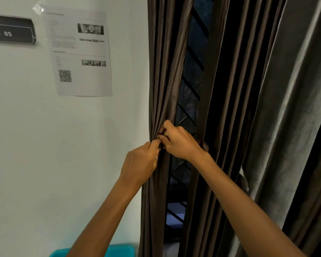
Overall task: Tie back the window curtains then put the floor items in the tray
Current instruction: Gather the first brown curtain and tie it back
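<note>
While pinching folds of the dark brown pleated fabric curtain (161, 80), bunched at the left edge of the window (193, 71), with left hand (139, 164) and right hand (180, 141), both curled tight, treat as soft, light, probably slick. Grip round the whole bunch.

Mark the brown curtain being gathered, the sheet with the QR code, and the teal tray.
brown curtain (162, 80), head view, on its gathered folds, upper half.
printed sheet (91, 80), head view, on the blank area beside the QR code.
teal tray (122, 247), head view, on its rim at the bottom edge.
</note>
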Motion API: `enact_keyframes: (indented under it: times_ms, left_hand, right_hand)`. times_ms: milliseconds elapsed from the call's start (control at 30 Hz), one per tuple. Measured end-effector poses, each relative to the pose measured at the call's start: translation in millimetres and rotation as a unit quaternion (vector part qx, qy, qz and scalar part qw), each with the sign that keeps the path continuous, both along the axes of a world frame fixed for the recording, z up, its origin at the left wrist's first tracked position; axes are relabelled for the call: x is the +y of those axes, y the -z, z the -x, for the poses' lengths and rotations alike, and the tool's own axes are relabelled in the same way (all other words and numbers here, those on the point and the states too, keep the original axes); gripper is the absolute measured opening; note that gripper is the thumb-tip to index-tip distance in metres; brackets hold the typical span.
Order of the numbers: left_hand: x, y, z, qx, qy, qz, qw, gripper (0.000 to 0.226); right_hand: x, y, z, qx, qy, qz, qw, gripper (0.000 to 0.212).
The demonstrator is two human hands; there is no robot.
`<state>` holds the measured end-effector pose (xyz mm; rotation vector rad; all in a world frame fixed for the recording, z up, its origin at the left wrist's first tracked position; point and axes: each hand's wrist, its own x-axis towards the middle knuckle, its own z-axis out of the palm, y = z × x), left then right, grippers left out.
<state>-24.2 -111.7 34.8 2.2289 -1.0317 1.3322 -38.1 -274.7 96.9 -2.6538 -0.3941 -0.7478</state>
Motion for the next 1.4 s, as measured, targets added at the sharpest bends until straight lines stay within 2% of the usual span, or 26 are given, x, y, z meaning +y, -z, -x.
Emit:
enact_keyframes:
  times_ms: [233,367,500,600,700,867,933,1067,1200,1300,1400]
  left_hand:
    - [-2.5,-15.0,9.0,0.017,-0.085,-0.11,0.99,0.025]
    - [-3.1,-27.6,8.2,0.06,-0.073,-0.126,0.988,0.026]
    - [1.5,-32.9,-2.3,0.183,-0.027,-0.087,0.979,0.028]
    - [3.2,-36.5,-8.8,0.332,0.039,-0.06,0.94,0.033]
    - [2.8,-43.9,-14.1,0.477,0.101,0.02,0.873,0.033]
    - [3.1,-55.9,-22.9,0.605,0.125,0.062,0.784,0.022]
    - [4.4,-57.7,-24.5,0.626,0.144,0.071,0.763,0.019]
    - [5.3,-57.0,-26.5,0.635,0.159,0.082,0.752,0.021]
    - [3.9,-53.7,-27.9,0.631,0.166,0.078,0.754,0.021]
    - [1.5,-51.8,-28.9,0.62,0.162,0.067,0.765,0.024]
    - [-1.1,-51.8,-30.1,0.613,0.15,0.061,0.773,0.026]
  right_hand:
    - [-2.4,1.3,-3.7,0.007,-0.03,-0.073,0.997,0.014]
    - [-2.0,0.9,-3.7,0.012,-0.045,-0.075,0.996,0.012]
    - [-2.8,4.1,-2.9,0.009,-0.064,-0.09,0.994,0.01]
    - [-3.8,5.2,-1.4,0.025,-0.084,-0.116,0.989,0.011]
    - [-5.2,6.4,1.8,0.044,-0.108,-0.16,0.98,0.013]
    - [-9.9,11.3,9.4,0.086,-0.136,-0.22,0.962,0.01]
    - [-12.8,11.6,11.9,0.112,-0.149,-0.232,0.955,0.011]
    - [-18.2,15.1,18.1,0.133,-0.161,-0.191,0.959,0.032]
    - [-13.6,24.9,24.3,0.048,-0.1,-0.07,0.991,0.049]
    - [-10.5,35.0,29.0,-0.059,-0.047,0.033,0.997,0.045]
    - [-8.8,41.2,31.3,-0.085,-0.043,0.065,0.993,0.028]
